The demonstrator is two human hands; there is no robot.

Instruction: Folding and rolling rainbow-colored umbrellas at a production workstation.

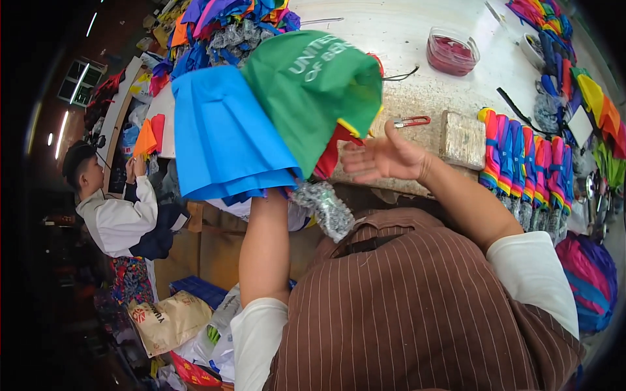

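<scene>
Holding up an umbrella (293,124) of blue, green, red and yellow cloth at the upper centre of the frame, over the near edge of a pale worktable (391,29). Reaching into it from below with the left forearm (264,247), and keeping the left hand hidden under the blue panel (222,130); impossible to tell how its fingers stand. Presenting the right hand (388,158) right of centre with palm bared, fingers loosely extended and slightly parted, thumb raised well away from them, just beside the red panel (330,151); unclear whether touching.

Bearing two rows of bold white capitals across the green panel (339,98), legible at the left, bending out of sight at the right. Showing crinkled clear plastic (329,212) directly beneath the umbrella. Displaying dark letters and a red emblem on a tan bag (166,319) at lower left, with pale markings on a red package (194,370) below it.

Including red-handled clippers (414,121) near the right hand, a worn block (463,140) farther right, then a row of folded rainbow umbrellas (525,163).
</scene>
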